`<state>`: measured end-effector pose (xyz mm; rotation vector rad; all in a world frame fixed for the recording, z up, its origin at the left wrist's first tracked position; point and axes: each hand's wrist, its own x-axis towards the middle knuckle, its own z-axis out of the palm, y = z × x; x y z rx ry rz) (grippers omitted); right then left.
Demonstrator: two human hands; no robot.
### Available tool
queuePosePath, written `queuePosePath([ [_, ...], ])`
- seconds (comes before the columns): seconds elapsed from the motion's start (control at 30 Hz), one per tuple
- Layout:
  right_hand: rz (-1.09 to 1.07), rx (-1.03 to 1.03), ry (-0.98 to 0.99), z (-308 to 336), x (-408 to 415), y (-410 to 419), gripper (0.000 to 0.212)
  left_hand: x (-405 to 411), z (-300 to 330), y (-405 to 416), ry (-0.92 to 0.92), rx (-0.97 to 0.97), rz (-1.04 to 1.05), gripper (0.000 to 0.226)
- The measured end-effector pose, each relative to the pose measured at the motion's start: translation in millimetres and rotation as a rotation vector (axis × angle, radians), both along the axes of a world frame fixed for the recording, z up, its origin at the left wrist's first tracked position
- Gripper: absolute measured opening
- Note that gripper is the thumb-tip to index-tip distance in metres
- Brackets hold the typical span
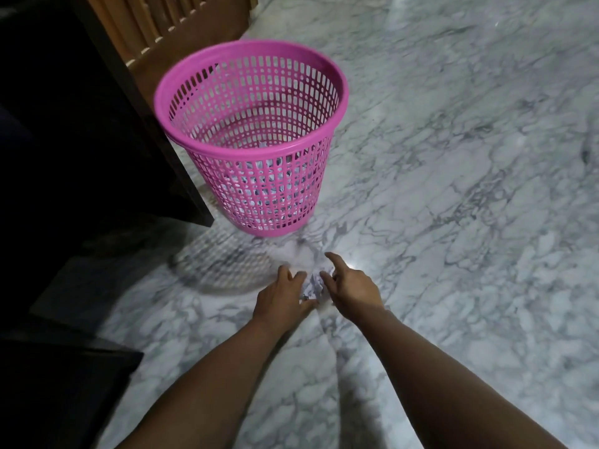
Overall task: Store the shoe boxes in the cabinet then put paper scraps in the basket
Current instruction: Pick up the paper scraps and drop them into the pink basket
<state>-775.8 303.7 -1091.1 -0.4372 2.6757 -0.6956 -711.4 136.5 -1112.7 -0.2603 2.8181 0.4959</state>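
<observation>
I see both arms stretched forward and down toward the marble floor [453, 157], forearms bare, converging on one spot just in front of the basket. The left hand [282, 294] lies palm-down with its fingers spread and pointing ahead, its thumb side against a crumpled white paper scrap [312, 285]. The right hand [351, 286] comes in from the other side, palm turned inward, forefinger extended forward and the other fingers curled loosely toward the paper. The two hands bracket the scrap between them, touching it on both sides; neither is closed around it, and I cannot tell whether it is lifted off the floor or resting on it. The scrap is a small irregular wad with no clear long axis; motion blur smears it. Just beyond the fingertips stands the pink basket [194, 76], a round perforated plastic bin, tapering to a narrower base, its opening facing up and its long axis close to vertical, leaning slightly in this wide-angle view. Through the lattice I can make out more white crumpled paper in the basket [269, 189], filling the lower part. The basket sits on the floor close by the corner of a dark wooden cabinet [155, 102], whose slatted wooden panel [168, 17] runs along the far left; its shadow falls on the floor to the left of the hands.
</observation>
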Motion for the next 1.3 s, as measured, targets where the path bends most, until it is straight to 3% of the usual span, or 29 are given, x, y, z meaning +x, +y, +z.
queuePosePath([
  [0.1,0.119,0.176,-0.061,-3.8,-9.9,-11.2,0.046,-1.4,-4.3,0.8,0.058,-0.059,-0.023,0.032],
  [0.33,0.108,0.262,-0.008,-23.8,11.1,-2.9,0.025,10.8,-0.7,-3.8,0.037,0.019,-0.039,0.014],
  [0.5,-0.151,0.099,-0.203,-17.4,12.5,17.8,0.017,21.7,5.0,-6.4,0.018,0.068,0.0,0.006],
  [0.63,-0.241,0.039,-0.173,-2.0,12.8,44.3,0.013,29.7,13.9,-12.3,0.015,0.061,0.024,0.012],
  [0.7,-0.259,-0.088,-0.157,14.2,8.7,51.0,0.009,29.8,26.2,-15.5,0.055,0.118,0.042,0.015],
  [0.8,-0.388,-0.424,-0.111,60.9,-12.1,43.7,0.01,12.9,69.1,-19.2,0.222,0.194,0.026,0.019],
  [0.9,-0.48,-0.68,-0.031,125.7,-44.6,18.2,0.021,-18.0,137.8,-26.3,0.554,0.258,0.023,0.028],
  [1.07,-0.385,-0.978,0.22,237.3,-79.9,-35.8,0.024,-68.5,256.1,-53.9,0.938,0.325,0.01,0.041],
  [1.2,-0.157,-0.978,0.516,300.8,-102.9,-89.3,0.028,-106.6,316.3,-82.5,1.092,0.308,0.112,0.043],
  [1.3,-0.077,-0.892,0.546,314.5,-119.5,-125.0,0.029,-132.7,335.2,-96.2,1.128,0.285,0.249,0.038],
])
